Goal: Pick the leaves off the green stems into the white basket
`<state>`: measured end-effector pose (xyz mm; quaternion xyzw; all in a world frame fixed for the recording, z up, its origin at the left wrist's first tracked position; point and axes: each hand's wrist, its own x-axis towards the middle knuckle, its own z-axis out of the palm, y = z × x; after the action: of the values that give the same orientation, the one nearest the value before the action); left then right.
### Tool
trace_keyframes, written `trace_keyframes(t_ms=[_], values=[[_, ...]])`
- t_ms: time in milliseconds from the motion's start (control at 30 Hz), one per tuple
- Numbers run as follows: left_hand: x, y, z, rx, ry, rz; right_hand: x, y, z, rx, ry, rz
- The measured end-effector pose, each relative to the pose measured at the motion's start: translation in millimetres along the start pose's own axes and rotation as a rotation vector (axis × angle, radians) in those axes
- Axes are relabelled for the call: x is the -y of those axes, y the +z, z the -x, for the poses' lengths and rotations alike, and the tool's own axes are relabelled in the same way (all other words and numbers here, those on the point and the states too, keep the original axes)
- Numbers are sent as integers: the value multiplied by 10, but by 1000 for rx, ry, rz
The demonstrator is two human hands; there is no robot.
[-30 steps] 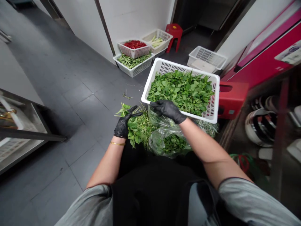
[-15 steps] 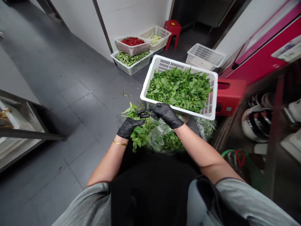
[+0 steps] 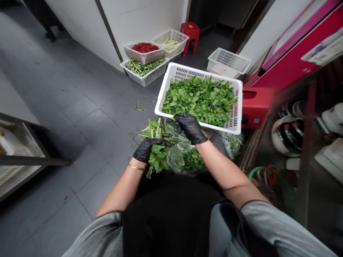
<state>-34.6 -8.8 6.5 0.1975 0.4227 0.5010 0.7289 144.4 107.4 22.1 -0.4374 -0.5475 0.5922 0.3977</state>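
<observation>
Both my hands wear black gloves. My left hand [image 3: 148, 148] is closed around a bunch of leafy green stems [image 3: 155, 142] held over my lap. My right hand [image 3: 189, 127] pinches at the top of the same bunch, its fingers curled, just below the near rim of a white slotted basket [image 3: 171, 76]. The basket is filled with plucked green leaves [image 3: 199, 100]. A clear plastic bag [image 3: 179, 157] with more greens lies under my hands, against my black apron.
By the white wall stand stacked white baskets: red chillies [image 3: 144, 47], green beans [image 3: 142, 67], pale stalks [image 3: 170, 43]. An empty white basket [image 3: 227, 61] and two red stools [image 3: 255, 107] are on the right. A metal shelf frame [image 3: 24, 157] is left. The floor is grey tile.
My right hand has come off the basket's front edge to the top of the bunch. My left hand has closed around the stems and drawn them nearer.
</observation>
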Motion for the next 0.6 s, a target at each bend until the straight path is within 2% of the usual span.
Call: trace_keyframes(t_ms=[67,133,200,233,300,367,433,467,533,600], values=[[-65,30,34,30,-45,-10,106,-257,-155,-121,-42,129],[-81,30,34,7,-14,-44,238,-556,-329,-201,-67,309],[-52,15,6,-37,61,-108,349,-786,-456,-223,-70,454],[-27,10,-16,-57,98,-144,376,-835,-483,-213,-65,504],[27,15,-65,-64,129,-209,338,-759,-455,-141,-48,576],[69,40,-106,-41,129,-237,183,-493,-355,61,-45,527],[92,71,-124,-29,109,-189,-17,-177,-251,330,-64,296],[96,83,-124,-38,94,-130,-100,-50,-211,394,-70,181],[95,96,-110,-78,57,5,-190,90,-154,358,-65,25],[95,94,-99,-110,41,94,-170,88,-105,258,-50,-19]])
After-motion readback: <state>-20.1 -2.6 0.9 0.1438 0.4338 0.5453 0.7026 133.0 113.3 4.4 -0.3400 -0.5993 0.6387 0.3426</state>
